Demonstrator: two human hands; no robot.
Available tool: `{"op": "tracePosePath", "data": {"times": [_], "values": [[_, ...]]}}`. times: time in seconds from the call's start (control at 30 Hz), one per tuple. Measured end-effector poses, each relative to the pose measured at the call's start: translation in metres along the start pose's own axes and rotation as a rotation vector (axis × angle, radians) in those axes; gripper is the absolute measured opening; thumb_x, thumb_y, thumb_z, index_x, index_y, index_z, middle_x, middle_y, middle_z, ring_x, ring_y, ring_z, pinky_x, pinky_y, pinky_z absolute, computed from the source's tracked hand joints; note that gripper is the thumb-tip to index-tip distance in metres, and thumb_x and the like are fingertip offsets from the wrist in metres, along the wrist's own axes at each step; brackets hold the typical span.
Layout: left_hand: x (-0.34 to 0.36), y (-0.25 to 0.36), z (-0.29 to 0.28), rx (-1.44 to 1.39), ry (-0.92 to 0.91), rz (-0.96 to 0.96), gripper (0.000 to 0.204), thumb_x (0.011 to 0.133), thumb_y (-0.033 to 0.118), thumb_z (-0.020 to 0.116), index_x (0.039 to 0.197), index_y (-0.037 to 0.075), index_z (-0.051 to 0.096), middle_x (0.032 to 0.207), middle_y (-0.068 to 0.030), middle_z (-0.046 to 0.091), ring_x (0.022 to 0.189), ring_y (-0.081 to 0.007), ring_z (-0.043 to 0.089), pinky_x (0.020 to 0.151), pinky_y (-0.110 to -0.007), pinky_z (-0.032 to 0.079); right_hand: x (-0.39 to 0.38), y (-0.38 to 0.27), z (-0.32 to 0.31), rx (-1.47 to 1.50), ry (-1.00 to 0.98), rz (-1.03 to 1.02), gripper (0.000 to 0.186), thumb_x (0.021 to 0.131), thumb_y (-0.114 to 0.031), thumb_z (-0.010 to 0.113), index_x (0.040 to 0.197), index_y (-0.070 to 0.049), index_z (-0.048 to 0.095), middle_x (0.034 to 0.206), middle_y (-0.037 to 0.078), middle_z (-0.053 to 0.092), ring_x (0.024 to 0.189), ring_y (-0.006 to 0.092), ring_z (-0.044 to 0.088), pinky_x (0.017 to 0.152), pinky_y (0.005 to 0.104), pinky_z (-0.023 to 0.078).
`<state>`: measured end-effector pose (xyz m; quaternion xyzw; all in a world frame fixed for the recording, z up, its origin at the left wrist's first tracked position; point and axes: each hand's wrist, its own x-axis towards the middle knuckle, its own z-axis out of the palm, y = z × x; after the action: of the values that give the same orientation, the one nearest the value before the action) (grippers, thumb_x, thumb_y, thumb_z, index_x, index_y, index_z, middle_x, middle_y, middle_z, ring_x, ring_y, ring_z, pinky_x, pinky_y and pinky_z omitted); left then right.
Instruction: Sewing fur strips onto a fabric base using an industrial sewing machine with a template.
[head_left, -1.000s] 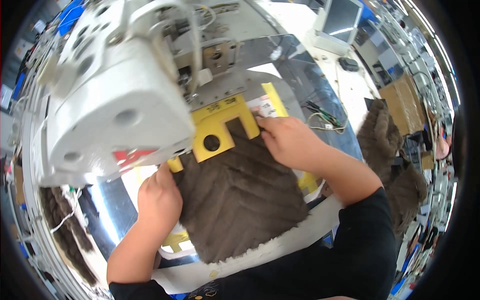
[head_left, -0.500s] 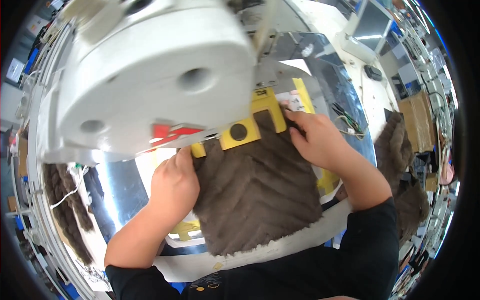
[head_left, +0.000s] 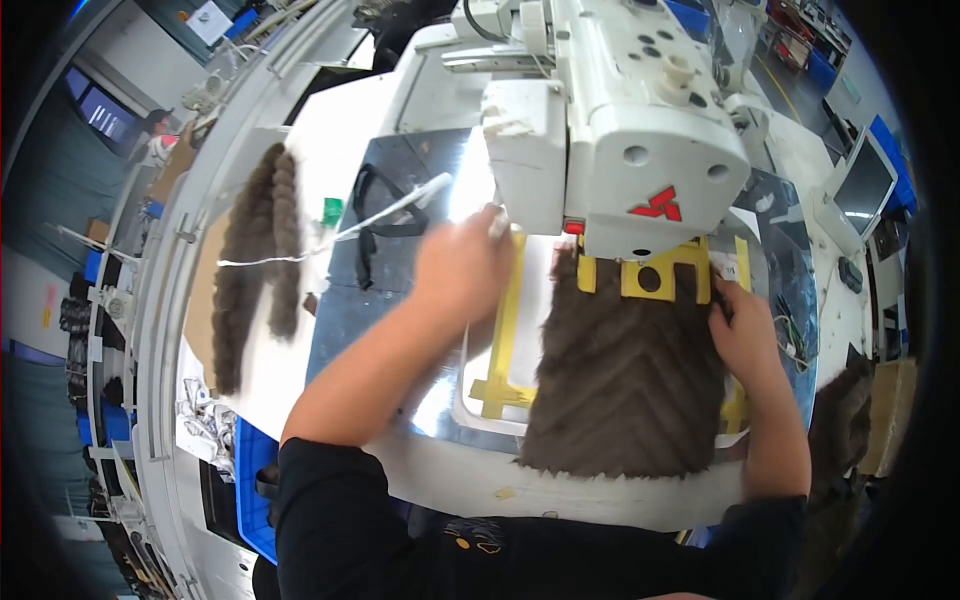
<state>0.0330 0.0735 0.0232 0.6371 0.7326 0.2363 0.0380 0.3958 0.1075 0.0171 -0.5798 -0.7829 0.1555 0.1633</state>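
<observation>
A piece of brown fur (head_left: 625, 390) lies under the white sewing machine head (head_left: 670, 150), its near edge ragged. Across its far edge sits a yellow notched plate (head_left: 669, 285) with a round dark hole. At the fur's far right corner, beside that plate, my right hand (head_left: 747, 335) has its thumb and fingers closed on the fur's edge. My left hand (head_left: 462, 265) is off the fur, raised by the left side of the machine. Its fingers are blurred, with a small whitish bit at their tips that I cannot make out.
A white frame with yellow tape (head_left: 490, 395) lies on the shiny metal plate (head_left: 400, 335). Further left are a black strap (head_left: 368, 245), white cord (head_left: 345, 232) and brown fur strips (head_left: 235, 290). A blue bin (head_left: 248, 480) stands lower left; a monitor (head_left: 865, 185) stands right.
My left hand has let go of the fur's far left corner and moved left and away. My right hand stays at the far right corner. The view has swung left.
</observation>
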Motion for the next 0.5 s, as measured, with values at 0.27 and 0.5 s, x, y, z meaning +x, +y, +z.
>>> {"op": "tracePosePath", "data": {"times": [0.27,0.5], "values": [[0.052,-0.259,-0.106,0.482,0.091,-0.526,0.044,0.087,0.028,0.066,0.115,-0.006,0.070,0.113,-0.0271,0.071,0.109,-0.0423,0.068,0.096,-0.049,0.054,0.006,-0.009,-0.008,0.117,-0.079,0.123,0.040,0.086,-0.012,0.063,0.122,0.004,0.068,0.089,0.028,0.070,0.089,0.0446,0.068,0.080,0.0499,0.053],[0.045,-0.284,-0.097,0.145,0.105,-0.844,0.044,0.086,0.018,0.065,0.122,-0.008,0.067,0.121,-0.0311,0.068,0.118,-0.0445,0.065,0.100,-0.050,0.051,0.005,-0.003,0.000,0.080,-0.029,0.084,0.043,0.085,-0.015,0.062,0.124,0.002,0.068,0.092,0.028,0.070,0.091,0.0446,0.068,0.083,0.0507,0.054]]}}
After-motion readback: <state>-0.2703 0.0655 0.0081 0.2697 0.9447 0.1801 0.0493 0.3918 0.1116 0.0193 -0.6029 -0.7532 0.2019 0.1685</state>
